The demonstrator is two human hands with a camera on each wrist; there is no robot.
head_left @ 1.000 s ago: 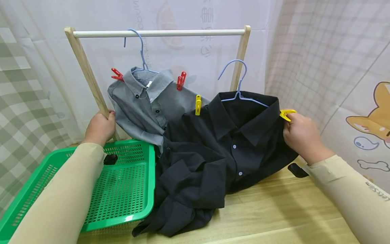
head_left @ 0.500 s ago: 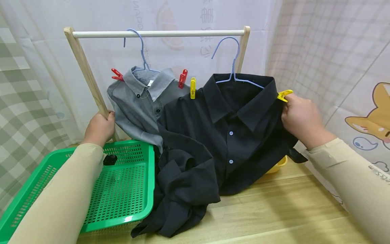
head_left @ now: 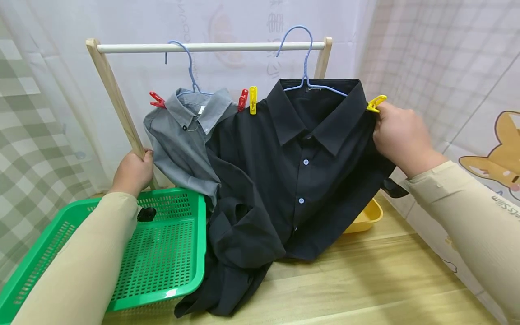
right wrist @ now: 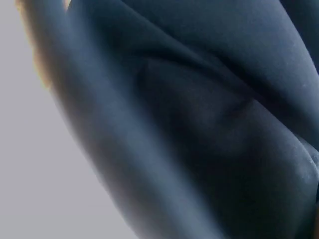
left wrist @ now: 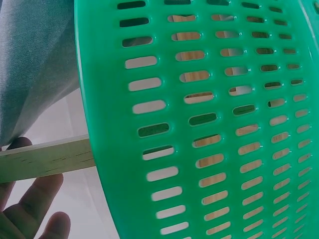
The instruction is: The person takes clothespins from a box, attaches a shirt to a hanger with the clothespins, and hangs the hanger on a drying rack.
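My right hand [head_left: 400, 135] grips the shoulder of a black shirt [head_left: 321, 180], just below a yellow clothespin [head_left: 377, 103]. The shirt is on a blue hanger [head_left: 305, 67], whose hook overlaps the rack's white rail [head_left: 243, 47] in the head view and rises above it. Another yellow clothespin [head_left: 253, 100] sits on the shirt's other shoulder. My left hand [head_left: 132, 172] holds the rack's wooden left post [head_left: 118, 99]. A grey shirt [head_left: 183, 144] with red clothespins [head_left: 157, 99] hangs from the rail on its own blue hanger [head_left: 190, 67]. Dark cloth fills most of the right wrist view.
A green slotted basket [head_left: 199, 253] stands at the left, under my left forearm, its wall [left wrist: 107, 149] close to the post. Behind the black shirt a yellow container [head_left: 367, 219] shows on the wooden table [head_left: 345, 280]. Patterned curtains [head_left: 438, 54] surround the back and sides.
My right hand has lifted the black shirt and its hanger up and slightly left, bringing the hook from below the rail to its height. More of the yellow container shows. My left hand stays put.
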